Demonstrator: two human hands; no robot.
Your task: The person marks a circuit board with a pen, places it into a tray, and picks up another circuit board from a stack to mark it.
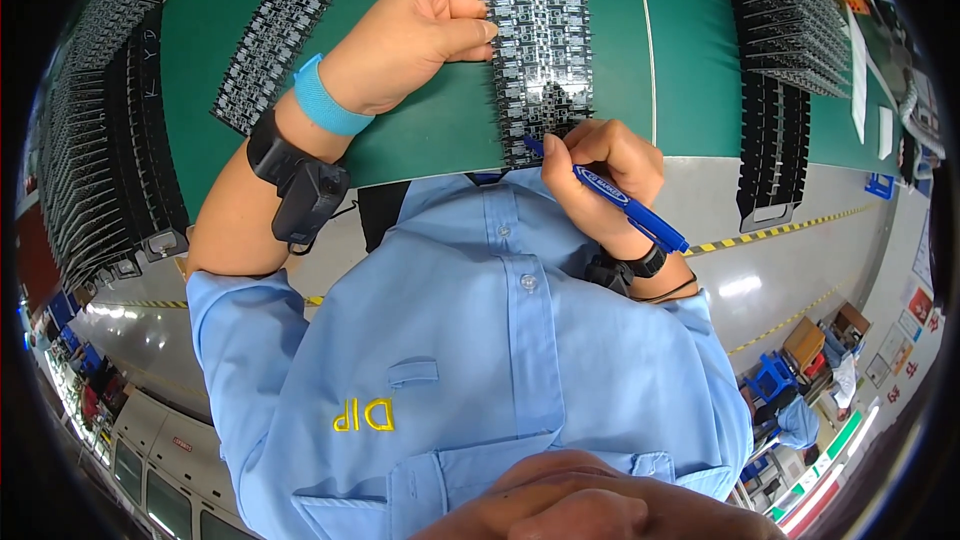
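My left hand grips the left edge of a long circuit board panel, thumb on top and other fingers along its side. Rows of small repeated boards with parts cover the panel, and light glints off its middle. A blue marker pen is held in my right hand, its tip end at the panel's near edge. Whether the tip touches a board is too small to tell. A second circuit board panel lies tilted on the green table mat, left of my left hand.
A black slotted rack with many upright panels stands at the left. Another black rack holding a dense row of panels is at the right. A white line crosses the mat. Yellow-black tape marks the floor beyond the table edge.
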